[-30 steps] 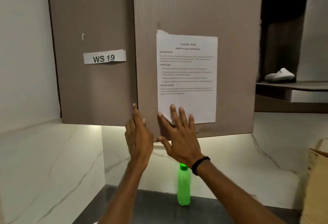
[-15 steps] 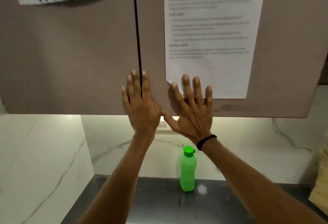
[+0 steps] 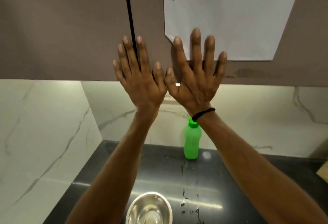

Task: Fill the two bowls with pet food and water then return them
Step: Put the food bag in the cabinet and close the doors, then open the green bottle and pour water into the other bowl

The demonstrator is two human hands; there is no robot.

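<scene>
Head view: left hand [image 3: 142, 80] and right hand [image 3: 195, 80] stay spread wide, empty, at twelve o'clock before the cabinet doors [image 3: 71, 28]. The gaze has dropped, revealing a steel bowl [image 3: 150, 209] at six o'clock and a green bottle [image 3: 192, 140] centrally; filling can start.

We've only got the one view here, a wide-angle camera on the head, facing forward and tilted a bit down. It sits really close to the cupboard doors [image 3: 62, 28], which fill the top of the frame, with the paper sheet [image 3: 230, 25] cut off at the upper edge. Lower down we look onto the dark counter [image 3: 230, 179] and the marble wall [image 3: 44, 135] on the left. Straight lines bend near the edges, so the lens is pretty wide.
</scene>
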